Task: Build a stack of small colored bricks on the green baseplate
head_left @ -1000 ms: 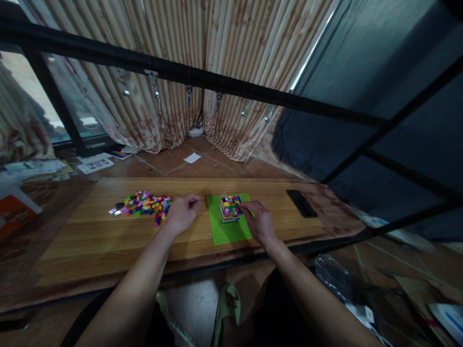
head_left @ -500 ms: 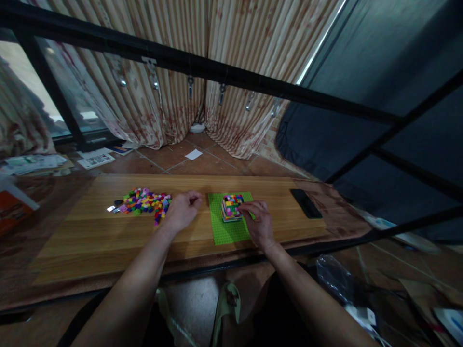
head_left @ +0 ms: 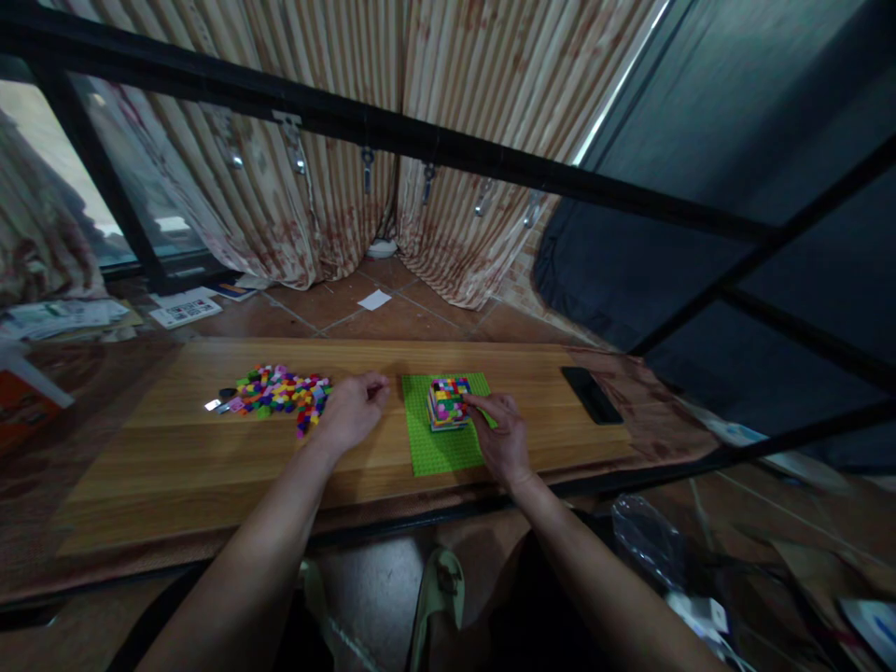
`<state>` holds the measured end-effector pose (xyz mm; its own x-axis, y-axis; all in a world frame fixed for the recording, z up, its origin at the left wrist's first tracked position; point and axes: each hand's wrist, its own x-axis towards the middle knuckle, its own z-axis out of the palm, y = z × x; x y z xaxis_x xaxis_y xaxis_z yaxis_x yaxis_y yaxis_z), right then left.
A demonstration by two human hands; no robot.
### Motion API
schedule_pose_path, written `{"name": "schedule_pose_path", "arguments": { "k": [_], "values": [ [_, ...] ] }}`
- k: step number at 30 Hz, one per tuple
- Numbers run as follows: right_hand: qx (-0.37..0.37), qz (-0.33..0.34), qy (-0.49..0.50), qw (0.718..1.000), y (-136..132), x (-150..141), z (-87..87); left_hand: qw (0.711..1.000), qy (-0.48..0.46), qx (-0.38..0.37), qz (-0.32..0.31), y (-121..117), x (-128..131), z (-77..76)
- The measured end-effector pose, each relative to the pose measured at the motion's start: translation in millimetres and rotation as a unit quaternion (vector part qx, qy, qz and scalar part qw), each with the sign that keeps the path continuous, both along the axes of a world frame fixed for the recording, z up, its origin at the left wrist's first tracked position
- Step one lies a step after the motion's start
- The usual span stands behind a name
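A small box-shaped stack of colourful toy building bricks [head_left: 448,405] stands on a green studded baseplate [head_left: 444,457]. My right hand [head_left: 502,431] is at the right side of the stack, its index finger stretched out and touching the top edge. No brick shows between its fingers. To the left of the baseplate, my left hand [head_left: 356,408] hovers over the wooden board with its fingertips pressed together. Whatever those fingers hold, if anything, is too small to make out. Just beyond the left wrist lies a pile of loose toy bricks [head_left: 280,390] in many colours.
A black phone [head_left: 592,395] lies toward the right end of the wooden board [head_left: 210,485]. Small shiny pieces [head_left: 213,405] sit at the pile's left edge. A dark metal bar [head_left: 392,131] crosses in front of the curtains [head_left: 336,56]. A clear plastic bag [head_left: 648,537] is at lower right.
My right hand's fingers were pinched together at the stack's edge; now the index finger is extended onto it. The left hand has stayed nearly still. The view shifted slightly.
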<state>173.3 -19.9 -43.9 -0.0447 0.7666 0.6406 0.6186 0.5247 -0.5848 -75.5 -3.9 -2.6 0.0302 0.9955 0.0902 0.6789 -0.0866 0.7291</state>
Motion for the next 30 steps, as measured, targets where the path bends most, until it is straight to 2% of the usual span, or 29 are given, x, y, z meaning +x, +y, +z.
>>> {"name": "schedule_pose_path", "arguments": {
  "k": [8,13,17,21,26,30],
  "values": [
    [0.005,-0.016,0.026,1.000,2,-6,-1.0,1.000,0.020,-0.002,-0.004,1,0,-3.1],
    [-0.038,-0.054,0.074,0.995,-6,-3,3.0,0.999,0.048,-0.004,-0.007,-1,1,-0.7],
    [-0.108,-0.095,0.195,0.970,-3,-4,-0.2,0.998,0.059,-0.004,-0.008,-2,2,0.8],
    [-0.166,-0.083,0.285,0.940,10,-13,-6.6,0.998,0.056,-0.006,-0.014,-2,4,0.4],
    [-0.190,-0.037,0.329,0.924,17,-24,-15.0,0.998,0.059,0.002,-0.021,-2,4,-2.2],
    [-0.195,-0.029,0.378,0.905,16,-28,-17.1,0.997,0.074,-0.006,-0.020,-1,3,-2.8]
  ]
}}
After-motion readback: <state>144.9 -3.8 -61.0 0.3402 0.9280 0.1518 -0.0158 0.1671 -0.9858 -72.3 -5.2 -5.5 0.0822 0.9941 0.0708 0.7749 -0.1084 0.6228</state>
